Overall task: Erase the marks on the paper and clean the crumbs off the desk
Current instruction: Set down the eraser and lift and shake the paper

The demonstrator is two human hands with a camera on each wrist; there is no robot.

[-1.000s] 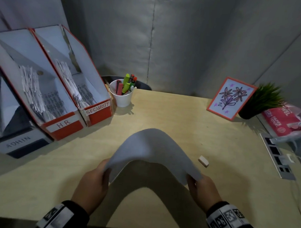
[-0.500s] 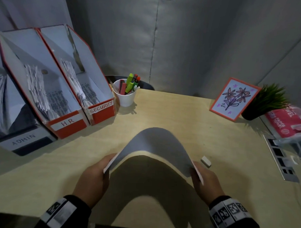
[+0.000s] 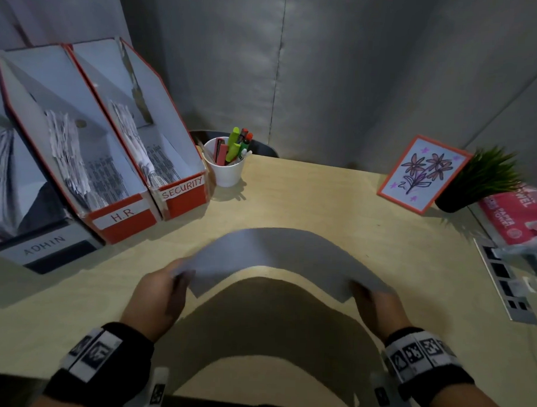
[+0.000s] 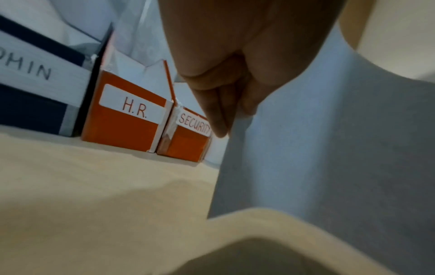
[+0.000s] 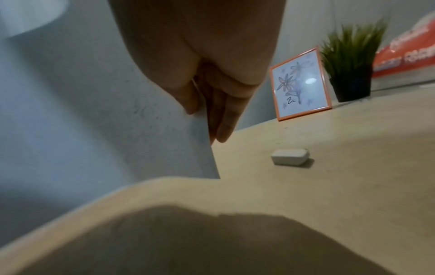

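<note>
Low in the middle of the head view, the paper (image 3: 277,258) arches clear of the bench (image 3: 322,199), left hand (image 3: 154,293) and right hand (image 3: 376,307) each pinching a near corner in a closed grip, probably bowed so crumbs slide off. Near the right hand, the eraser (image 5: 290,156) lies on the bench.

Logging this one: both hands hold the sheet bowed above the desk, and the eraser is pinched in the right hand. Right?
Not quite. The eraser lies loose on the desk, apart from the right hand, as the right wrist view shows. The rest holds: the left hand and the right hand grip opposite edges of the sheet, bowed above the desk.
</note>
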